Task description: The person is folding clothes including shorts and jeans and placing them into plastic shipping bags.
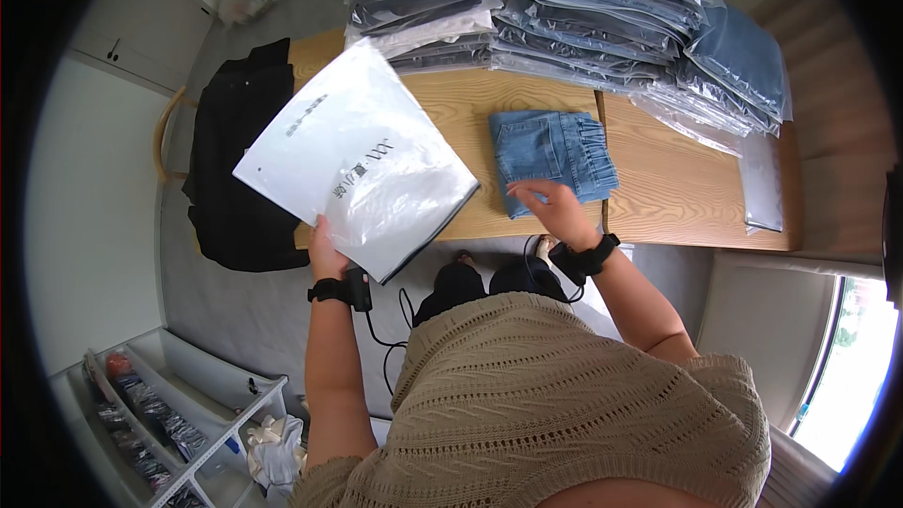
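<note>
My left hand [325,252] grips a flat plastic garment bag [353,155] by its near edge. The bag is whitish and translucent, with dark print, and is held tilted over the left part of the table. Folded blue denim jeans [533,150] with a gathered elastic waistband lie on the wooden table right of the bag. Close above their near edge is my right hand [559,214], its fingers loosely bent and apart with nothing seen in them. Whether the fingertips touch the denim I cannot tell.
Tall stacks of bagged folded clothes [602,23] line the table's [451,99] far side. A clear plastic bag [760,183] lies at the right end. Black clothing [246,160] drapes over a chair at left. A grey divided bin [202,390] holds small packets at lower left.
</note>
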Motion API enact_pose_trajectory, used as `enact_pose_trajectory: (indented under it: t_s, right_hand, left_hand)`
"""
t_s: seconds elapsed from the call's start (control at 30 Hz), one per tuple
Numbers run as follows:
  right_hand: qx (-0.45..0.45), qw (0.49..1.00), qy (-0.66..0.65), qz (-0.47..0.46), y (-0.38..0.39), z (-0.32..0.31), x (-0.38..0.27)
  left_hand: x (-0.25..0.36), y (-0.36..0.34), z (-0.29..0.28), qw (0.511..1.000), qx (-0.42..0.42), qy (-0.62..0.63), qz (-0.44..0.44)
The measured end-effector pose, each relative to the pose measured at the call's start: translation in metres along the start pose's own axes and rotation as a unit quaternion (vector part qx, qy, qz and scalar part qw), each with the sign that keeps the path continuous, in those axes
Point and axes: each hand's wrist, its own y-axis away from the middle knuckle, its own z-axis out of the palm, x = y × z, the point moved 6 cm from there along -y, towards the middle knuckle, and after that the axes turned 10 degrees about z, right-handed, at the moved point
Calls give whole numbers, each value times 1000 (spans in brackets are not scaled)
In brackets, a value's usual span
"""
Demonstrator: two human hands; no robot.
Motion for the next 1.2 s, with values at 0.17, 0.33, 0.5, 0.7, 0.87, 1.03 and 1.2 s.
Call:
enact_pose_trajectory:
  t_s: [0.17,0.33,0.5,0.7,0.87,1.03,1.2]
  right_hand:
    - [262,924,-194,200,20,-57,83]
    - [313,723,-415,455,50,-47,174]
    - [264,687,-551,393,22,-33,235]
    - [256,677,-573,384,9,-27,210]
    - [259,694,-617,266,-5,-30,199]
    - [240,701,-632,228,-13,-48,186]
    - [141,743,-622,201,-6,-68,169]
  left_hand:
    - [-42,-21,-51,995,68,42,-54]
    - [-63,-26,-47,989,118,-46,-75]
    - [-13,-20,-13,839,119,-510,145]
    - [-36,58,69,628,-222,-668,332]
    - [-75,83,77,581,-265,-701,317]
    - [-87,80,71,574,-219,-731,297]
    - [-89,77,67,573,-194,-751,264]
